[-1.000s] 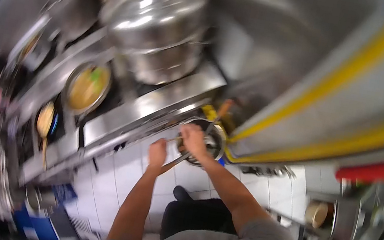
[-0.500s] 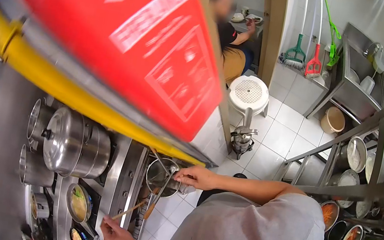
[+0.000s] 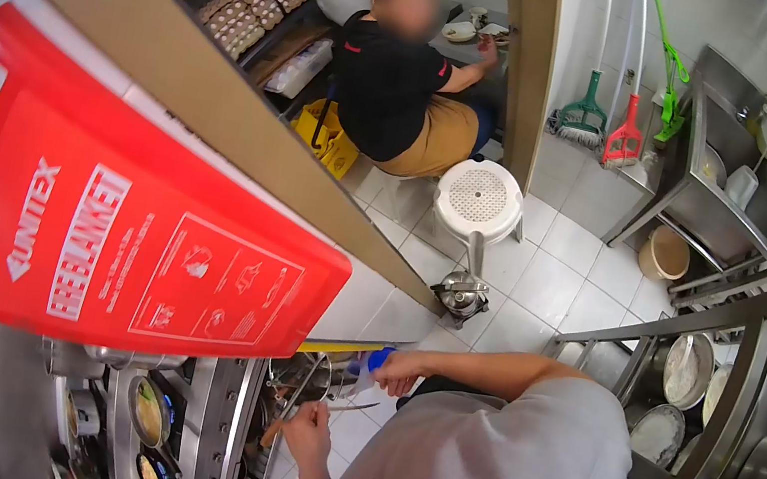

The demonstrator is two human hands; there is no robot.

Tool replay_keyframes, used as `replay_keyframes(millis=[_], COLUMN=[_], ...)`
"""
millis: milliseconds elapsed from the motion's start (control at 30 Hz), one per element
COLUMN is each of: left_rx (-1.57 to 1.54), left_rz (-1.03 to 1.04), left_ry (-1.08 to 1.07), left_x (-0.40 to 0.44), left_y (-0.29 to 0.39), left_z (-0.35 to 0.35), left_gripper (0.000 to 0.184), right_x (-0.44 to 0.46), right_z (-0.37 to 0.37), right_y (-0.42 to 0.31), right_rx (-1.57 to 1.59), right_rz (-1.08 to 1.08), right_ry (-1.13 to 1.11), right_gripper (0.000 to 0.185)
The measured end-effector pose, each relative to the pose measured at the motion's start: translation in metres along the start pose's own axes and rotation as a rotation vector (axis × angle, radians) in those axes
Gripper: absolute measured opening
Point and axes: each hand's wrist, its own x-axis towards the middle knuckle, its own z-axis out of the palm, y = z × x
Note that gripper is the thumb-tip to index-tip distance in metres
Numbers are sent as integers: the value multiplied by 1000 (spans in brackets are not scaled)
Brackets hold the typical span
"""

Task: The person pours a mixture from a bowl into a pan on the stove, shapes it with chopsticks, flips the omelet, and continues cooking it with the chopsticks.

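1. The left hand [image 3: 308, 433], toward seven o'clock of the view's centre, is closed with bent fingers around one end of a slim, tapered tool [image 3: 355, 406]; its narrow length runs to a point toward three o'clock. Its material is unclear.
2. The right hand [image 3: 398, 372], toward five o'clock and close to the centre, has its fingers curled at a translucent container [image 3: 365, 373] with a smooth blue top [image 3: 380, 357]. How firm that grasp is, I cannot tell.
3. Toward seven o'clock, just beside both hands, is a round, shiny metal pot [image 3: 310, 376]. A long-shafted utensil with a rounded orange-brown handle [image 3: 272, 433] slants by it, the handle near the left hand.
4. Toward eight o'clock, brushed-steel stoves [image 3: 214, 434] carry shallow round pans, one with yellowish food [image 3: 147, 408].
5. From nine to seven o'clock spreads a glossy red fire blanket case [image 3: 128, 217], flat-faced, with white lettering.
6. Near one o'clock stands a round white plastic stool [image 3: 479, 200], its seat pierced with small holes; just below it sits a polished metal device [image 3: 462, 295] on pale square tiles.
7. Toward twelve o'clock, a seated co-worker [image 3: 393, 89] in a black top extends an arm toward small pale dishes [image 3: 459, 31].
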Motion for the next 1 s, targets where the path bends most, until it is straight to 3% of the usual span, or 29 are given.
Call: replay_keyframes(millis=[33,67,133,167,200,233,267,367,400,467,667,733,800,833,900,1000], left_rx=[100,99,343,311,172,-282,-525,-891,-962,-1088,-1474,-1589,-1573,-1542,-1493,-1431], left_rz=[45,-126,-88,-223,-236,-571,-698,-740,-742,-734,-638,-597,-582,-578,-603,-661], left_ry=[87,118,190,267,348,350,438,633,666,696,595,490,337,248,267,14], left_x=[-5,-13,-31,-43,-52,-62,-69,-93,-102,-115,-138,-147,-150,-151,-158,-151], left_y=[4,8,-12,-19,-2,-22,-30,-40,-42,-46,-54,-55,-51,-47,-32,-36], left_z=[3,-2,-23,-38,-61,-77,-91,-108,-103,-89,-20,3,19,24,28,35], left_gripper=[29,29,23,22,20,18,18,19,20,21,26,28,37,46,49,60], right_x=[4,8,1,-7,-16,-26,-36,-46,-65,-58,-1,12,20,24,16,-15], right_z=[6,8,17,24,29,34,38,44,47,53,63,58,42,32,15,-3], right_y=[9,17,3,-9,-21,-33,-44,-63,-81,-82,-38,-7,19,35,56,41], right_rx=[-97,-240,-424,-609,-618,-588,-557,-627,-583,-559,-617,-663,-806,-847,-920,-894], right_rz=[60,-34,-128,-226,-224,-304,-385,-726,-679,-777,-954,-792,-535,-488,-452,-420], right_ry=[65,63,0,-64,-73,-86,-95,-30,-65,-37,76,194,260,293,298,411], right_gripper=[24,21,19,17,17,19,25,54,61,60,31,18,21,24,27,28])
